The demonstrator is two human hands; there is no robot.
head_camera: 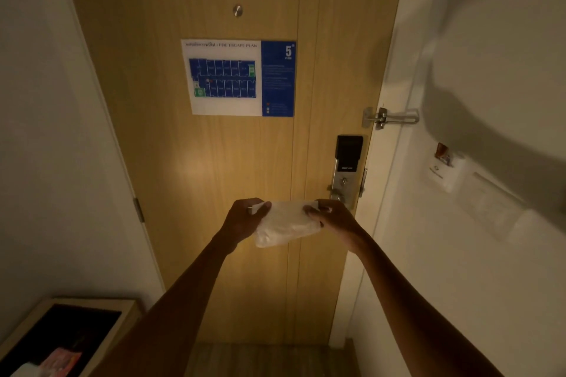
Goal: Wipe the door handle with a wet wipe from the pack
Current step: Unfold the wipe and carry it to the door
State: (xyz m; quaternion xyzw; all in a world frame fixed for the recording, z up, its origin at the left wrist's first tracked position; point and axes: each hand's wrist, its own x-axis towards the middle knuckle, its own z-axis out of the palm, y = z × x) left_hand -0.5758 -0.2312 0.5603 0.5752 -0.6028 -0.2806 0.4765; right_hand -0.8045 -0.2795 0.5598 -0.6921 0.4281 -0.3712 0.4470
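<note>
A white wet wipe point(283, 225) is stretched out between both hands in front of the wooden door point(214, 162). My left hand point(242, 219) pinches its left upper corner and my right hand point(333, 217) pinches its right upper corner. The wipe hangs down crumpled below my fingers. The metal door handle point(335, 193) sits just above and behind my right hand, under the black and silver electronic lock point(347, 159); my right hand hides part of the handle. The wipe is not touching the handle. A pale pack-like thing point(26, 370) lies at the lower left, too dim to identify.
A fire escape plan point(239, 78) is stuck on the door below a peephole point(237, 10). A swing latch point(389, 118) bridges the door and the white frame. A key card holder point(445, 164) is on the right wall. A wooden cabinet point(61, 340) stands at the lower left.
</note>
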